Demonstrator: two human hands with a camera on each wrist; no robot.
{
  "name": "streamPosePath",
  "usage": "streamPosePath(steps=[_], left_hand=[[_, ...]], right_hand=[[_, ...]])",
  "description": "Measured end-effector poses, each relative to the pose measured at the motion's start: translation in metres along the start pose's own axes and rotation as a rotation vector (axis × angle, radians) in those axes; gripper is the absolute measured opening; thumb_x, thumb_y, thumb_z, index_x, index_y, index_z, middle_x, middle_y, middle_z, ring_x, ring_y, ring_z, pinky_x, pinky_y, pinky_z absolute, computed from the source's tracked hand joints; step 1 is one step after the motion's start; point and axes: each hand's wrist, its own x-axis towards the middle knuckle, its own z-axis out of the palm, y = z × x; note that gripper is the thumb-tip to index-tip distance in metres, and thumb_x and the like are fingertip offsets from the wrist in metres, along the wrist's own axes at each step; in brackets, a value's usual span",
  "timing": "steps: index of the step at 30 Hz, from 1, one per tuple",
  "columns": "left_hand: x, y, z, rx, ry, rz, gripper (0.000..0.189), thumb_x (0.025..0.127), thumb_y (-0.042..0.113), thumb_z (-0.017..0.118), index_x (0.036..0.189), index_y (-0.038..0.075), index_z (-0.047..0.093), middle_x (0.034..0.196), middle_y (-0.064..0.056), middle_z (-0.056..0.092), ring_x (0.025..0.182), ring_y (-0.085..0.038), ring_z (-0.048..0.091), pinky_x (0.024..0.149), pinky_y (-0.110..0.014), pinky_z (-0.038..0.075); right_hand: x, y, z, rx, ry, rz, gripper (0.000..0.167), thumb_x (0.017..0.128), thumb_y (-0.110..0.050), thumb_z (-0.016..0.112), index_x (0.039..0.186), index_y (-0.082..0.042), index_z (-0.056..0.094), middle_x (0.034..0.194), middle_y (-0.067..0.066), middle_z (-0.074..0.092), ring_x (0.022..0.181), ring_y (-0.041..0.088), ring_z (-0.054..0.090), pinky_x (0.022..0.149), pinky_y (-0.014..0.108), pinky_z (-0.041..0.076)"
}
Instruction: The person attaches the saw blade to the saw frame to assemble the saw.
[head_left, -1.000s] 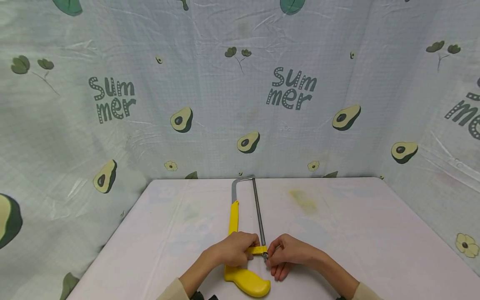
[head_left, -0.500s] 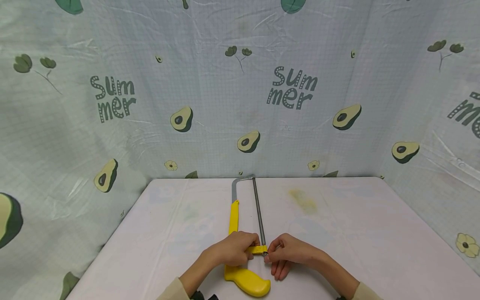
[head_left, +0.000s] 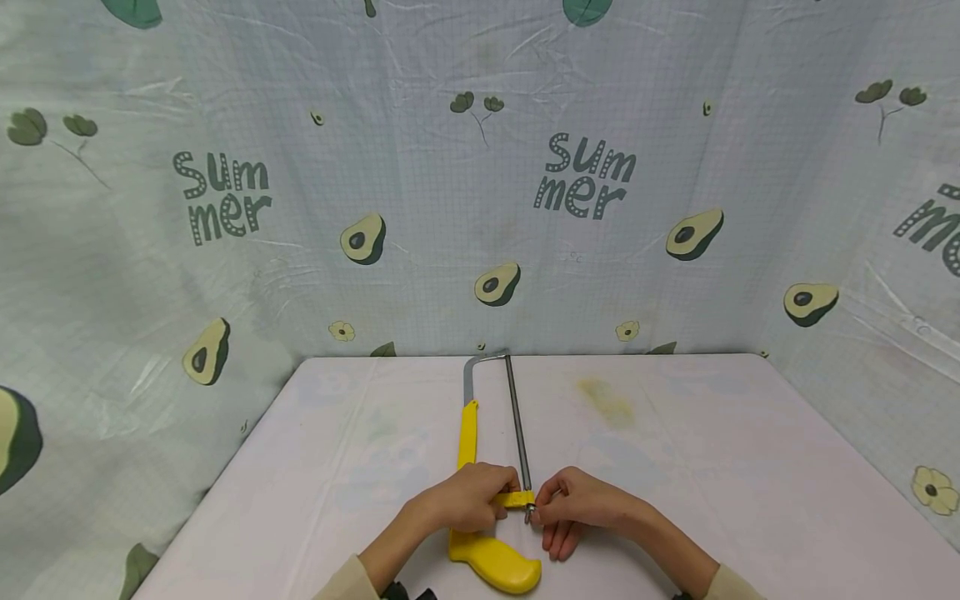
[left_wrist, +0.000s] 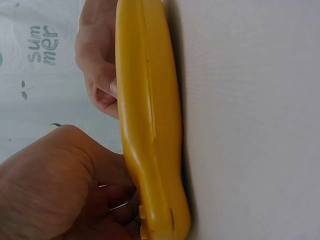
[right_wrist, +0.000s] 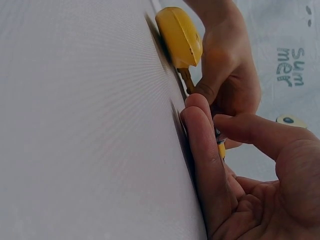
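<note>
A hacksaw with a yellow handle (head_left: 498, 567) lies flat on the table, its grey frame end pointing away from me. Its straight blade (head_left: 517, 421) runs along the right side. My left hand (head_left: 471, 498) grips the saw's yellow frame just above the handle, near the blade's near end. At that end sits a small metal wing nut (head_left: 528, 515), which my right hand (head_left: 585, 504) pinches between thumb and forefinger. The left wrist view is largely filled by the yellow handle (left_wrist: 150, 100). In the right wrist view my fingers mostly hide the nut.
The table (head_left: 690, 467) has a white cover with a yellowish stain (head_left: 607, 403) right of the saw. A printed curtain (head_left: 420, 167) with avocados hangs behind the table and along both sides.
The wing nut has turned: its wings point toward me, then look foreshortened, then show lengthwise again. My right fingertips shift slightly around it. The left hand and the saw stay put.
</note>
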Motion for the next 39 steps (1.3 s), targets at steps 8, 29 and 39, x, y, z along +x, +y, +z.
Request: streamPosePath(steps=[8,29,39], left_hand=[[-0.0003,0.0011,-0.0007,0.0,0.0,-0.002,0.02,0.092,0.007,0.072,0.104,0.02,0.063,0.085,0.013,0.056,0.08,-0.004,0.05,0.079,-0.019,0.044],[-0.0006,0.0008,0.0004,-0.023,-0.002,-0.024,0.022,0.091,0.006,0.073,0.105,0.02,0.063,0.088,0.011,0.059,0.08,-0.004,0.051,0.078,-0.02,0.044],[-0.0008,0.0013,0.0007,-0.019,-0.001,-0.014,0.022,0.091,0.005,0.072,0.105,0.02,0.064,0.088,0.009,0.061,0.08,-0.004,0.05,0.078,-0.02,0.044]], right_hand=[[0.0001,0.0005,0.0,0.012,-0.017,-0.021,0.016,0.095,-0.014,0.065,0.098,0.002,0.064,0.071,0.006,0.073,0.059,0.012,0.073,0.055,0.025,0.058],[-0.0004,0.0002,-0.001,0.022,-0.035,-0.031,0.017,0.096,-0.011,0.063,0.104,0.004,0.062,0.073,0.005,0.074,0.06,0.011,0.073,0.056,0.024,0.058],[-0.0018,0.0,-0.0012,0.021,-0.044,-0.041,0.018,0.096,-0.011,0.062,0.103,0.006,0.063,0.073,0.005,0.074,0.06,0.011,0.073,0.056,0.024,0.058]])
